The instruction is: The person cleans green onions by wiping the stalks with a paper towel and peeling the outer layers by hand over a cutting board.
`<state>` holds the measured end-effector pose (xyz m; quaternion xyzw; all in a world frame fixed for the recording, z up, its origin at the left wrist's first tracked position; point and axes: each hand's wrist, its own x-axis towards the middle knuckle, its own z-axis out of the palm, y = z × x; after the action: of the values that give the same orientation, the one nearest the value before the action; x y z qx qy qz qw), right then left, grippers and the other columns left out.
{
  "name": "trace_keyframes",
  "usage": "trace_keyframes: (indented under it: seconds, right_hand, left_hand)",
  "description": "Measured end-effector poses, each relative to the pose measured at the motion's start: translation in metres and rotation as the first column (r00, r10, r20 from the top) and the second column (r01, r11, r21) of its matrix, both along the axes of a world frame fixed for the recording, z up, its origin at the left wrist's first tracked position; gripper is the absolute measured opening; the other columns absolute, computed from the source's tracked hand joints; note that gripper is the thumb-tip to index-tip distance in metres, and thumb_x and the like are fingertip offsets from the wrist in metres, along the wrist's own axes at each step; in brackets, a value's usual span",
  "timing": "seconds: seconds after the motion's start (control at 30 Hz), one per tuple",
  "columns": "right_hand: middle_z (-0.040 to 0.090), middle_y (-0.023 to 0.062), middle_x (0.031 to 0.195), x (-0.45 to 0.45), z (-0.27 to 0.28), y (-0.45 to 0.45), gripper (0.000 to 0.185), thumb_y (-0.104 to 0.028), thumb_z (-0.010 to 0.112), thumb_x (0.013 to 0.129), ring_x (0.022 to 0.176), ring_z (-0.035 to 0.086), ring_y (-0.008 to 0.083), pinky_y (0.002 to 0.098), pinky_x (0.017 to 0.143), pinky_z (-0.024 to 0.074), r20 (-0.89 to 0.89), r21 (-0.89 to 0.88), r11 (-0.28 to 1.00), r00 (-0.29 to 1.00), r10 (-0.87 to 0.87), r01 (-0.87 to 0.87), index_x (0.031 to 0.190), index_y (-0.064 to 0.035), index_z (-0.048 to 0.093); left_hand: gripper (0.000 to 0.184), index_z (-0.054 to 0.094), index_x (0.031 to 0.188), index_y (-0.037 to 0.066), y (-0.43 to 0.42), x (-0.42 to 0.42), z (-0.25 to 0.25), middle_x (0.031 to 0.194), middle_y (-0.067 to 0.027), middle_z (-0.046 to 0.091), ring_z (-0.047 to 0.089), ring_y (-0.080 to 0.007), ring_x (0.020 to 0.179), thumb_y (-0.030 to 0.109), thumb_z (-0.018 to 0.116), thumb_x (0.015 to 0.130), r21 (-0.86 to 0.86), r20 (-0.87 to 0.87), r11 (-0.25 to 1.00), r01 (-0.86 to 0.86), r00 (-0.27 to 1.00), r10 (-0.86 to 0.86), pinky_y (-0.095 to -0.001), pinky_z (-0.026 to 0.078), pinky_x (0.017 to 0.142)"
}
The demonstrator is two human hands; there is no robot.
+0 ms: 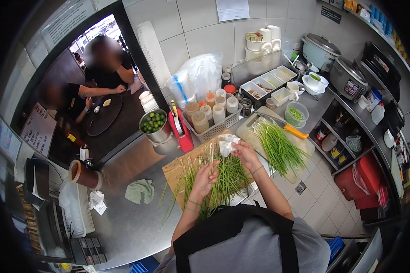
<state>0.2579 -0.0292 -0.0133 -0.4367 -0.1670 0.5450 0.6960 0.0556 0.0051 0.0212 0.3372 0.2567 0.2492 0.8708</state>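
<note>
My left hand (206, 180) is closed around a spring onion (211, 153), its pale root end pointing up. Between the fingers of my right hand (246, 155) is a crumpled white paper towel (227, 145), a little to the right of that stalk. Below both hands, a loose pile of spring onions (230, 175) lies across a sheet of brown paper (172, 172) on the steel counter. On the right, a neater bunch of spring onions (280, 148) rests on a cutting board (307, 154), beside a knife with an orange handle (296, 132).
A pot of green limes (154, 123), a red tape dispenser (181, 132) and a basket of sauce bottles (216, 127) line the back. Chopped greens fill a tub (296, 114). A green cloth (140, 191) lies left. Two people sit beyond the serving window (123, 59).
</note>
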Motion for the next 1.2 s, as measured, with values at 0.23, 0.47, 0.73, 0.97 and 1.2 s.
trace_keyframes:
  seconds: [0.23,0.47,0.73,0.97,1.2]
  right_hand:
    - [0.062,0.0051,0.088,-0.028,-0.004,-0.013,0.011,-0.011,0.057,0.085,0.079,0.059,0.0142,0.0278,0.077,0.0461,-0.227,0.203,0.893,0.868,0.442,-0.402,0.092,-0.0033,0.06]
    - [0.062,0.0063,0.084,-0.037,-0.013,-0.01,0.003,-0.006,0.056,0.084,0.08,0.059,0.015,0.0278,0.074,0.047,-0.337,0.294,0.909,0.858,0.388,-0.295,0.085,-0.0057,0.058]
    - [0.061,0.0032,0.086,-0.044,0.007,-0.001,0.017,-0.015,0.06,0.08,0.073,0.057,0.0134,0.0291,0.069,0.0455,-0.347,0.169,0.98,0.925,0.157,-0.103,0.094,-0.0075,0.056]
    - [0.061,0.002,0.081,-0.022,-0.01,0.024,0.015,-0.015,0.059,0.081,0.064,0.052,0.0101,0.0307,0.072,0.0465,-0.457,0.213,0.974,0.873,0.172,-0.081,0.094,-0.0079,0.055]
    - [0.061,0.0019,0.083,-0.007,0.025,0.011,0.016,-0.014,0.059,0.081,0.069,0.055,0.0114,0.0268,0.067,0.0462,-0.221,0.136,0.99,0.975,-0.007,0.038,0.095,-0.0058,0.057]
  left_hand:
    - [0.024,0.049,0.101,0.003,0.009,0.013,0.0,0.059,0.0023,0.035,0.029,-0.0023,0.049,0.024,0.039,0.095,-0.22,0.215,0.944,0.248,0.956,-0.201,-0.0139,0.023,0.039]
    - [0.023,0.048,0.091,0.007,0.015,0.013,-0.01,0.057,0.0044,0.031,0.027,-0.0028,0.048,0.024,0.035,0.096,-0.381,0.415,0.821,0.425,0.872,-0.259,-0.0143,0.021,0.038]
    - [0.02,0.046,0.088,0.008,0.006,0.009,-0.008,0.055,0.0053,0.028,0.025,-0.0031,0.047,0.021,0.035,0.096,-0.399,0.418,0.823,0.405,0.879,-0.23,-0.0153,0.019,0.038]
    - [0.019,0.046,0.089,0.007,0.003,-0.001,-0.006,0.055,0.0051,0.029,0.025,-0.0033,0.047,0.021,0.035,0.096,-0.404,0.43,0.828,0.388,0.88,-0.203,-0.016,0.019,0.038]
    - [0.019,0.049,0.1,0.005,-0.008,-0.012,0.021,0.059,0.0016,0.04,0.031,-0.0026,0.049,0.021,0.041,0.094,0.028,0.02,0.993,0.119,0.993,-0.119,-0.0152,0.022,0.039]
